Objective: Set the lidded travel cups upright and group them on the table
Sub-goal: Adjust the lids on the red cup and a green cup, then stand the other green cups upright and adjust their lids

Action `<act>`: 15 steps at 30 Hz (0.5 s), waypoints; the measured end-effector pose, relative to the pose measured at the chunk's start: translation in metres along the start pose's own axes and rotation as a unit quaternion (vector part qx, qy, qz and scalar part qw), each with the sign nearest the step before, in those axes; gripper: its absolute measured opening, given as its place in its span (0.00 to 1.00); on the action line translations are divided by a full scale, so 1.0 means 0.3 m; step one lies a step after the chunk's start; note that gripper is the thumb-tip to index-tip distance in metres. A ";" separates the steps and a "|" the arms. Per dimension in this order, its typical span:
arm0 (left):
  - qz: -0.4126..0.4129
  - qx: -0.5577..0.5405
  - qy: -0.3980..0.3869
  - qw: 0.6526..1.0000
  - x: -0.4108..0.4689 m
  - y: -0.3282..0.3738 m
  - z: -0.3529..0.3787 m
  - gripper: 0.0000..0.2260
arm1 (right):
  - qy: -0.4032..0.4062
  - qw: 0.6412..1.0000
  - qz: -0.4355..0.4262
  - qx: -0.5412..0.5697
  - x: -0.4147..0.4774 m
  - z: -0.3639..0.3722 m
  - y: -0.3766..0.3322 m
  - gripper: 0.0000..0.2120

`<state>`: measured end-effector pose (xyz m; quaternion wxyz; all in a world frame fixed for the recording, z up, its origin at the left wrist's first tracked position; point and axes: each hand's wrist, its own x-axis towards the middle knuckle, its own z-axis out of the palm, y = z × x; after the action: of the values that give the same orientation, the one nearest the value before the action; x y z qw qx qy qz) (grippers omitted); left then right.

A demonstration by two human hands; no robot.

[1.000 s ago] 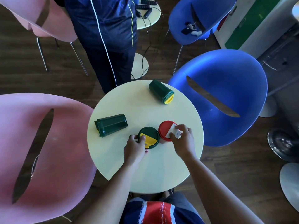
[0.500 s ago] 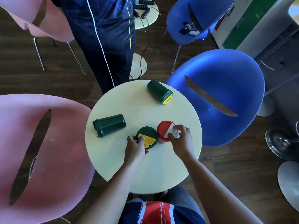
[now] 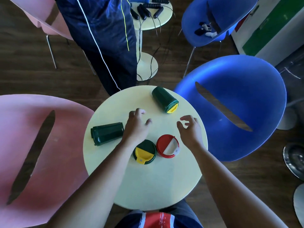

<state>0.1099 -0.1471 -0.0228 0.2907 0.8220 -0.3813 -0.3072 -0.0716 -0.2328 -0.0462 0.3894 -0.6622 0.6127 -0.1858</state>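
Two lidded cups stand upright side by side on the round cream table (image 3: 148, 186): a green cup with a yellow flap lid (image 3: 144, 151) and a red cup with a white flap lid (image 3: 167, 146). A dark green cup (image 3: 107, 133) lies on its side at the left. Another green cup with a yellow lid (image 3: 165, 99) lies on its side at the far edge. My left hand (image 3: 137, 125) hovers open beside the base of the left lying cup, holding nothing. My right hand (image 3: 190, 129) hovers open past the red cup, fingers curled and apart.
A pink chair (image 3: 41, 145) stands close on the left and a blue chair (image 3: 238, 104) close on the right. A person in dark trousers (image 3: 105, 38) stands just beyond the table. A small table with black cables (image 3: 151, 12) is further back.
Both hands have let go of the two upright cups and moved away from me, toward the far half of the table. The cups have stayed where they were.
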 end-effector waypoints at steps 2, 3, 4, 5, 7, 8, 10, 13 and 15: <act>0.001 0.011 -0.018 1.000 0.076 0.060 0.039 0.18 | -0.016 1.000 0.004 -0.011 0.080 -0.021 -0.012 0.12; 0.000 0.015 -0.029 0.999 0.117 0.084 0.068 0.18 | -0.027 0.999 0.010 -0.018 0.120 -0.026 -0.011 0.13; -0.002 0.019 -0.041 0.999 0.158 0.106 0.097 0.19 | -0.042 0.999 0.019 -0.025 0.159 -0.028 -0.007 0.14; -0.003 0.026 -0.053 0.998 0.198 0.124 0.128 0.20 | -0.061 0.997 0.034 -0.028 0.202 -0.021 0.008 0.16; -0.009 0.044 -0.075 0.996 0.280 0.145 0.192 0.25 | -0.119 0.988 0.100 -0.014 0.283 0.000 0.043 0.22; -0.013 0.051 -0.087 0.995 0.316 0.150 0.222 0.28 | -0.154 0.977 0.150 0.012 0.319 0.014 0.063 0.25; -0.026 0.054 -0.105 0.993 0.375 0.151 0.273 0.33 | -0.202 0.948 0.233 0.074 0.384 0.044 0.102 0.31; -0.059 0.035 -0.113 0.991 0.429 0.143 0.326 0.37 | -0.244 0.928 0.261 0.105 0.461 0.068 0.134 0.31; -0.071 0.011 -0.097 0.993 0.446 0.140 0.347 0.36 | -0.265 0.926 0.244 0.114 0.496 0.076 0.143 0.28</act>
<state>0.0852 -0.3029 -0.0977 0.2203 0.8167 -0.3515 -0.4010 -0.0569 -0.3662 -0.1266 0.6440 -0.4683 0.6043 0.0286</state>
